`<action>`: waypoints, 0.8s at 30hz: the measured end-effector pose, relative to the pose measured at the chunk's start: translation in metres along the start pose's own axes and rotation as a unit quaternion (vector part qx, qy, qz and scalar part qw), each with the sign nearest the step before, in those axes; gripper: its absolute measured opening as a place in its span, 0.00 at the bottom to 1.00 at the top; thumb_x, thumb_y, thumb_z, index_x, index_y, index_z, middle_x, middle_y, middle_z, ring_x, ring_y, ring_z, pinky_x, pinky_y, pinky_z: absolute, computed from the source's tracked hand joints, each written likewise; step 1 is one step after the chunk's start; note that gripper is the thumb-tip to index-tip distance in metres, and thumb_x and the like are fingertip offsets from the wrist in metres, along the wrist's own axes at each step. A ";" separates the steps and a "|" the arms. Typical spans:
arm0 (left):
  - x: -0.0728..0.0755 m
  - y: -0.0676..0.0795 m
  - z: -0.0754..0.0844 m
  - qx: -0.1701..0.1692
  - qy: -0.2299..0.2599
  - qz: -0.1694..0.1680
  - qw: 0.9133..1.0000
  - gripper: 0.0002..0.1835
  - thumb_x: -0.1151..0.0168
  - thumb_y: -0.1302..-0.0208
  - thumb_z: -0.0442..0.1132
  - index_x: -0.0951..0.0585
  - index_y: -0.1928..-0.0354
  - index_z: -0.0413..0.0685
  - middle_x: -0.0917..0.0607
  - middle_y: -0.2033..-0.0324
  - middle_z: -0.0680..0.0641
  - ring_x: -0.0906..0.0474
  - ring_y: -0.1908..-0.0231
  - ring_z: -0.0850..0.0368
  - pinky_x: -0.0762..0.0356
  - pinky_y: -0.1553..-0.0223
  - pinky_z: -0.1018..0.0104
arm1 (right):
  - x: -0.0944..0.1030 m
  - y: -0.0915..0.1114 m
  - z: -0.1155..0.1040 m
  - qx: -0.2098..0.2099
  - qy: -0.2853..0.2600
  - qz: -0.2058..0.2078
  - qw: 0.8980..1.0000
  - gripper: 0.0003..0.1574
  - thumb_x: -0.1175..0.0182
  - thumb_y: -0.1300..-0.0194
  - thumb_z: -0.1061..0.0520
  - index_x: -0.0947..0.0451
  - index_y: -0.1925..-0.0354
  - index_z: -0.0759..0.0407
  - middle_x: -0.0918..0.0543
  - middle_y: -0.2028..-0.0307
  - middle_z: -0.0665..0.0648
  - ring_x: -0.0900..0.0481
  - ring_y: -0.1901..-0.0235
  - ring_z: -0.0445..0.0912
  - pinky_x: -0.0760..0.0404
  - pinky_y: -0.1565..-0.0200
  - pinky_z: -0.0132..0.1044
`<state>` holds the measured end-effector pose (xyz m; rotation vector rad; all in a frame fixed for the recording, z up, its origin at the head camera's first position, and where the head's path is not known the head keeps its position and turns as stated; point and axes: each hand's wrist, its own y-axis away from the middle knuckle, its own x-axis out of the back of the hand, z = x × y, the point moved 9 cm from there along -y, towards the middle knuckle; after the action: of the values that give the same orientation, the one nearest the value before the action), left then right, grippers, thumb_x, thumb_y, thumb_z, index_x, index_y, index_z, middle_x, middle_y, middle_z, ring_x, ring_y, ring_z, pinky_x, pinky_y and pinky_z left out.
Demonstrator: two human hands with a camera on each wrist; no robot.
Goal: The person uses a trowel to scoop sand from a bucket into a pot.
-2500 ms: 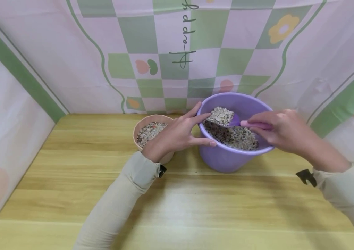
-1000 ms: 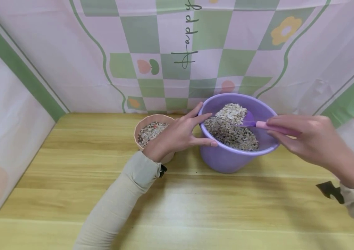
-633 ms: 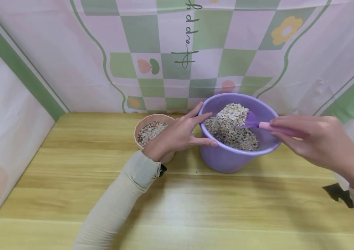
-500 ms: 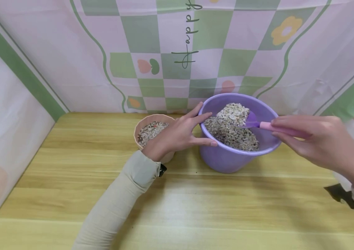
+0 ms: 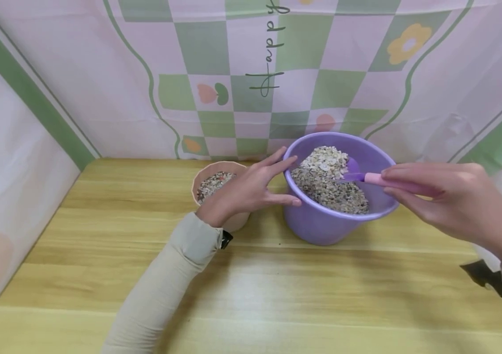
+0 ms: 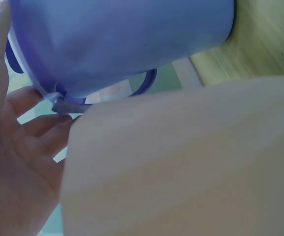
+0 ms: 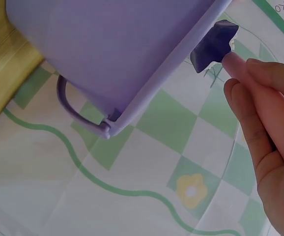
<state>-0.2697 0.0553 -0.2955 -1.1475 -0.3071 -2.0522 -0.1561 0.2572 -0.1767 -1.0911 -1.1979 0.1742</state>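
Scoop (image 7: 213, 45), loaded and gripped by my right hand (image 5: 454, 196) over the bucket (image 5: 322, 228) my spread left hand (image 5: 251, 189) touches, likely needs carrying level.

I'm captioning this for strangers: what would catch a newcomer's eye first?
Probably the purple bucket, standing on the table. Over it, the right hand holds a pink-handled scoop heaped with pale bits. Left of the bucket, partly behind the left hand, sits a smaller peach pot.

Smooth plastic is seen in the bucket (image 5: 317, 228) and scoop (image 5: 358, 177) — rough, matt grit (image 5: 341, 195) is heaped; the surface (image 5: 242, 305) is wood-grained, glossy; the half-hidden pot (image 5: 237, 222) appears plastic.
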 end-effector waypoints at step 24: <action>0.033 0.037 -0.036 0.043 -0.096 0.036 0.994 0.50 0.41 0.44 0.75 0.38 0.24 0.61 0.47 0.23 0.52 0.24 0.40 0.53 0.22 0.63 0.63 | -0.023 -0.015 -0.017 0.055 -0.030 -0.013 0.998 0.33 0.43 0.29 0.36 0.11 0.69 0.63 0.11 0.67 0.56 0.16 0.63 0.29 0.21 0.65 0.18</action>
<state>-0.2764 -0.0053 -0.2946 -1.2872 -0.4371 -1.8508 -0.1580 0.2256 -0.1797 -0.9800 -1.2419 0.2512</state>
